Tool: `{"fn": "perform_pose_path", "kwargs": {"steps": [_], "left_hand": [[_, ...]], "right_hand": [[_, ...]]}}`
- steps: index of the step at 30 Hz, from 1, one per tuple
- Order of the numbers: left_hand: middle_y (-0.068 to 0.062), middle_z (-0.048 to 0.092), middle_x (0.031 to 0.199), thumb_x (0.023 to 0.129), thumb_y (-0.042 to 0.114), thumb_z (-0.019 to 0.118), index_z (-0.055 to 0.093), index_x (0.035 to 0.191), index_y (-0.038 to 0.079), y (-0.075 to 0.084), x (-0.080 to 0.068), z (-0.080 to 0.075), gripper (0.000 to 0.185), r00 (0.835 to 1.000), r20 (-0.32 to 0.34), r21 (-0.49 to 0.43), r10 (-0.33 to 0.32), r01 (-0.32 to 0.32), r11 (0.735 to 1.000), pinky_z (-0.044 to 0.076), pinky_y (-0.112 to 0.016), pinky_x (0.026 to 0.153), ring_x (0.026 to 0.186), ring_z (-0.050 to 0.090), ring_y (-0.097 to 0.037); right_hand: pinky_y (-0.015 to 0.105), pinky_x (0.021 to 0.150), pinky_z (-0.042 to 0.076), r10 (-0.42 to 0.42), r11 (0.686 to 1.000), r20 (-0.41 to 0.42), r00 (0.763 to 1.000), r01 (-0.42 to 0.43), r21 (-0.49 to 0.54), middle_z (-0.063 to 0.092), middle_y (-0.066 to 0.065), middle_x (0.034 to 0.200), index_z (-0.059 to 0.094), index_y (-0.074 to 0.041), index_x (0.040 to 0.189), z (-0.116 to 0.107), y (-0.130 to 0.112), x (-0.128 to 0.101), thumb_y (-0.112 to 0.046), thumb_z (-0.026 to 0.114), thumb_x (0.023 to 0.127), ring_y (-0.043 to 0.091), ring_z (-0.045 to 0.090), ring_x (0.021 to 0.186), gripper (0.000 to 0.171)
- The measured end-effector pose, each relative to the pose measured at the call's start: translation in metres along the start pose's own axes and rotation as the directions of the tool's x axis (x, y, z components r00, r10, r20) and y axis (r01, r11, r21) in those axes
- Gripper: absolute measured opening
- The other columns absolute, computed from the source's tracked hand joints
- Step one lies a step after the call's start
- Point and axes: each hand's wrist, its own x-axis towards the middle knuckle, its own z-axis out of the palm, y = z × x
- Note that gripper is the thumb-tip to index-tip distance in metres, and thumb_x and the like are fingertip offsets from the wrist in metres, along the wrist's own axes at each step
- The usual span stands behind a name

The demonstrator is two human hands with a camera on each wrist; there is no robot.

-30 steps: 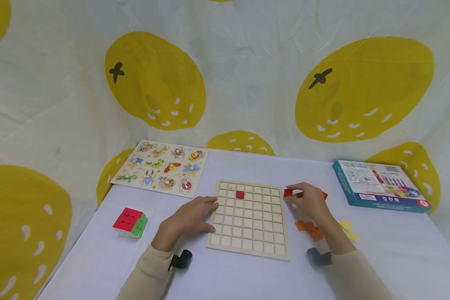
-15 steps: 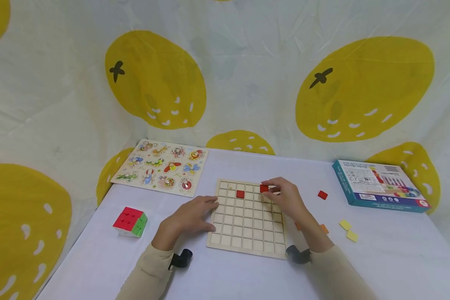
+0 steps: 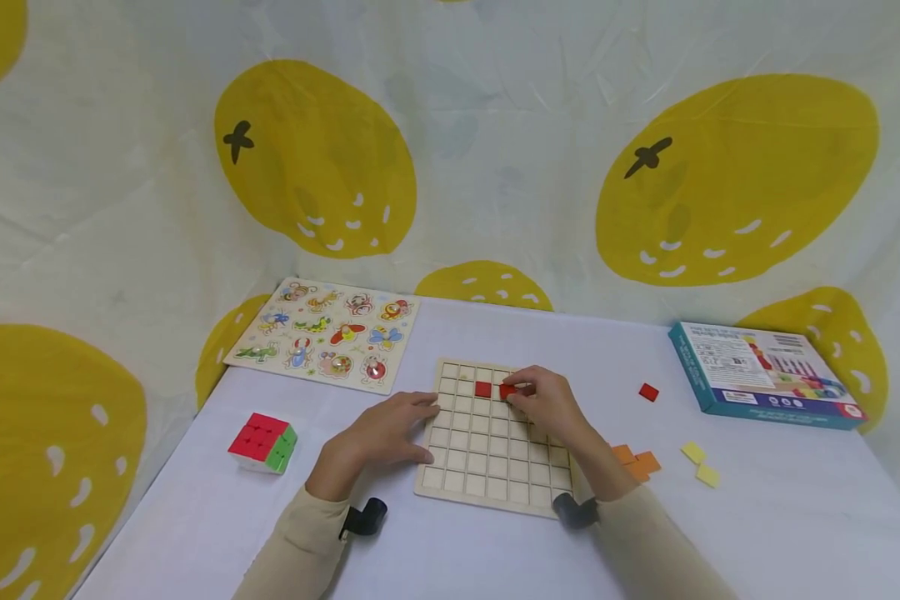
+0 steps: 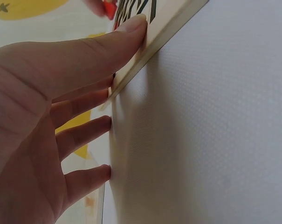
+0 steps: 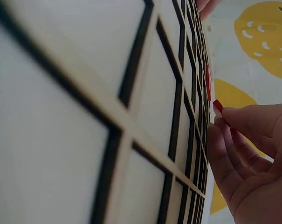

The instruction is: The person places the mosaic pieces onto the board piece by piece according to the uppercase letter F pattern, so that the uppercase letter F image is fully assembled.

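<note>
A wooden grid board (image 3: 495, 483) with square cells lies on the white table. One red tile (image 3: 482, 388) sits in a cell near its far edge. My right hand (image 3: 543, 400) pinches a second red tile (image 3: 507, 391) just right of the first, low over the board; its red edge shows at my fingertips (image 5: 218, 105) in the right wrist view. My left hand (image 3: 390, 429) lies with straight fingers against the board's left edge (image 4: 154, 44), thumb on the rim.
An insect peg puzzle (image 3: 322, 335) lies at the far left and a colour cube (image 3: 262, 442) at the near left. Right of the board are orange tiles (image 3: 633, 461), yellow tiles (image 3: 700, 464), a loose red tile (image 3: 648, 392) and a teal box (image 3: 765, 374).
My right hand carried a red tile from the table right of the board leftward over the grid, ending beside the placed red tile. My left hand stayed on the board's edge.
</note>
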Motion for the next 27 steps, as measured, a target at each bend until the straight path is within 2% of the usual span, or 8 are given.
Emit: {"fn": "perform_pose_path", "kwargs": {"steps": [5, 8, 12, 18, 22, 27], "left_hand": [[-0.006, 0.048, 0.160, 0.081, 0.034, 0.086, 0.059, 0.144, 0.010, 0.001, 0.000, -0.001, 0.074, 1.000, 0.004, 0.006, -0.004, 0.004, 1.000, 0.040, -0.047, 0.121, 0.149, 0.044, -0.030], [-0.005, 0.047, 0.160, 0.081, 0.034, 0.086, 0.058, 0.145, 0.010, 0.002, -0.001, -0.002, 0.074, 1.000, 0.005, 0.005, -0.008, 0.008, 1.000, 0.040, -0.047, 0.121, 0.149, 0.043, -0.030], [-0.005, 0.047, 0.160, 0.081, 0.034, 0.086, 0.058, 0.144, 0.010, 0.002, -0.001, -0.002, 0.074, 1.000, 0.003, 0.001, -0.010, 0.010, 1.000, 0.040, -0.047, 0.121, 0.149, 0.043, -0.030], [-0.006, 0.048, 0.160, 0.080, 0.033, 0.087, 0.059, 0.144, 0.009, 0.002, -0.001, -0.002, 0.074, 1.000, 0.000, -0.005, -0.012, 0.012, 1.000, 0.040, -0.047, 0.121, 0.149, 0.043, -0.030], [-0.005, 0.048, 0.160, 0.080, 0.033, 0.087, 0.058, 0.145, 0.010, 0.002, -0.001, -0.002, 0.075, 1.000, 0.003, -0.005, -0.015, 0.015, 1.000, 0.040, -0.047, 0.121, 0.149, 0.043, -0.030], [-0.006, 0.048, 0.160, 0.080, 0.033, 0.087, 0.058, 0.144, 0.009, 0.003, -0.001, -0.002, 0.074, 1.000, 0.006, -0.002, -0.012, 0.012, 1.000, 0.040, -0.048, 0.121, 0.149, 0.043, -0.030]], "right_hand": [[0.037, 0.085, 0.062, 0.011, 0.999, 0.006, 1.000, -0.010, -0.043, 0.072, 0.013, 0.124, 0.078, -0.008, 0.110, 0.002, -0.001, 0.002, -0.007, 0.075, 0.090, 0.027, 0.073, 0.102, 0.021], [0.038, 0.084, 0.062, -0.011, 0.996, 0.015, 1.000, 0.012, -0.086, 0.073, 0.013, 0.123, 0.079, -0.008, 0.109, 0.003, -0.001, 0.004, -0.008, 0.076, 0.089, 0.026, 0.073, 0.099, 0.020], [0.035, 0.079, 0.061, -0.030, 0.990, 0.025, 0.999, 0.033, -0.134, 0.074, 0.014, 0.120, 0.080, -0.008, 0.106, 0.003, -0.002, 0.007, -0.010, 0.078, 0.088, 0.023, 0.074, 0.094, 0.018], [0.027, 0.069, 0.057, -0.014, 0.982, 0.052, 0.999, 0.023, -0.187, 0.077, 0.013, 0.114, 0.081, -0.007, 0.103, 0.001, -0.010, 0.011, -0.010, 0.081, 0.085, 0.020, 0.073, 0.088, 0.018], [0.032, 0.074, 0.060, -0.009, 0.978, 0.075, 0.997, 0.024, -0.208, 0.079, 0.012, 0.106, 0.081, -0.006, 0.103, -0.001, -0.016, 0.013, -0.007, 0.081, 0.084, 0.022, 0.074, 0.089, 0.019], [0.036, 0.079, 0.061, 0.010, 0.975, 0.098, 0.995, 0.012, -0.224, 0.079, 0.012, 0.105, 0.080, -0.004, 0.104, -0.001, -0.020, 0.016, -0.005, 0.079, 0.085, 0.022, 0.075, 0.091, 0.018]]}}
